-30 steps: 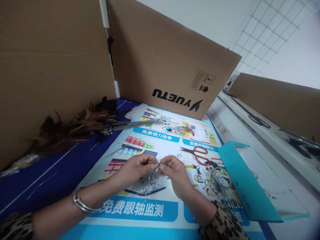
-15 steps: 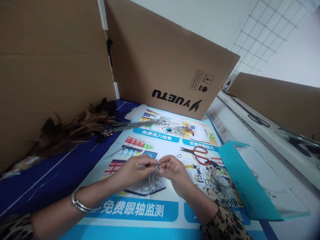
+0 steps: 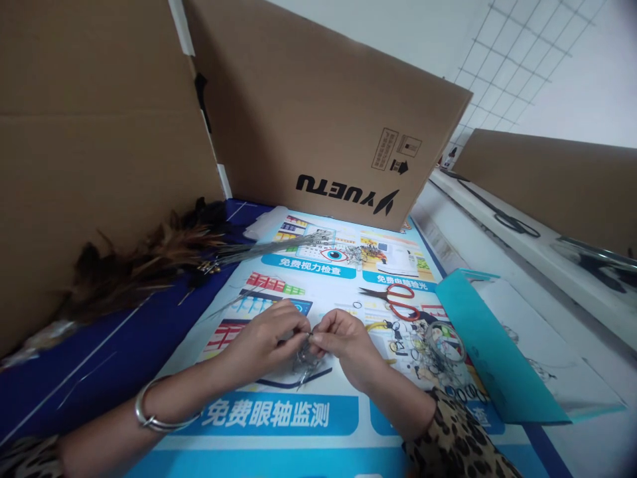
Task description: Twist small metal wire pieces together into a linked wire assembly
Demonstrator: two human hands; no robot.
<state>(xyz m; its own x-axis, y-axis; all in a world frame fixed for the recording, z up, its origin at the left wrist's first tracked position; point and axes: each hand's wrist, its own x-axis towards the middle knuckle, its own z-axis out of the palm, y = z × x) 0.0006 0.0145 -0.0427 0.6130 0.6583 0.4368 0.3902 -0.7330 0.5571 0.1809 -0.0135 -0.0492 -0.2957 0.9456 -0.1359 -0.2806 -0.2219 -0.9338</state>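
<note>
My left hand (image 3: 279, 333) and my right hand (image 3: 344, 340) meet over the printed sheet (image 3: 343, 378), thumbs and forefingers pinched almost tip to tip. Between them is a tangle of thin silvery wire (image 3: 306, 362), hanging below the fingertips. Both pinches close on its upper end, where a small dark bit shows; its exact shape is too small to make out. Just beyond my right hand lie red-handled scissors (image 3: 402, 302), blades pointing left. A coil of wire (image 3: 446, 341) rests to the right, among small black rings and loose wire pieces.
A bundle of straight wires (image 3: 269, 247) lies at the back, beside brown feathers (image 3: 149, 249) on the blue cloth (image 3: 107, 338). Cardboard panels (image 3: 318, 99) stand behind and at left. A teal folder (image 3: 497, 352) is at the right, with wire pieces on its white inside.
My fingertips have drawn slightly closer together, with the wire still between them. The whole view has shifted a little; the other things lie as before.
</note>
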